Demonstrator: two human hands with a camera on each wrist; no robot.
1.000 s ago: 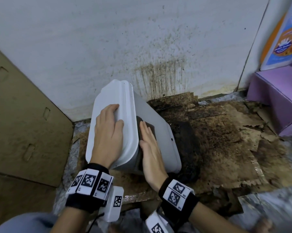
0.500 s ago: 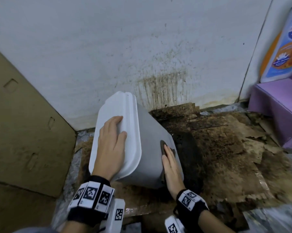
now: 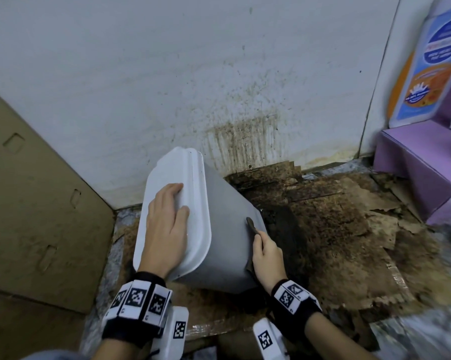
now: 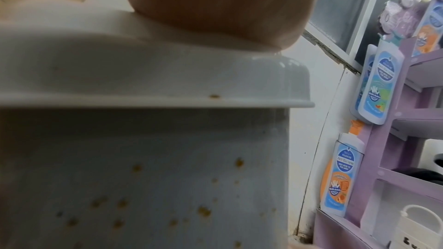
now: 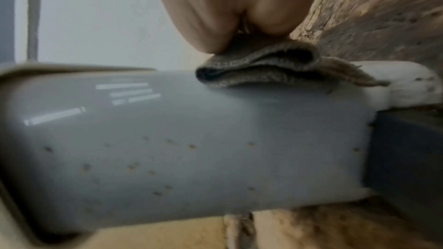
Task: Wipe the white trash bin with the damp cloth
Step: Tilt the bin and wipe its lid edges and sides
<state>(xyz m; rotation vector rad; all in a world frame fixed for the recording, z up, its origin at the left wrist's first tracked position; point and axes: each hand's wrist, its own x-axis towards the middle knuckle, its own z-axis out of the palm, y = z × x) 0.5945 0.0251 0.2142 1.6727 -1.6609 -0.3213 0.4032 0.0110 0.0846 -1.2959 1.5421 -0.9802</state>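
White trash bin (image 3: 220,245): tipped on the floor toward the wall at 12 o'clock, lid facing me at 9. Light, stiff, smooth plastic by my judgement, likely slick when wet; best steadied at the lid rim. Brown specks on its near side. My left hand (image 3: 164,231) lies flat and open on the lid. Damp cloth (image 5: 261,67): soft, folded, pressed to the bin's side at 3 o'clock under my right hand (image 3: 268,258); whether those fingers curl I cannot tell
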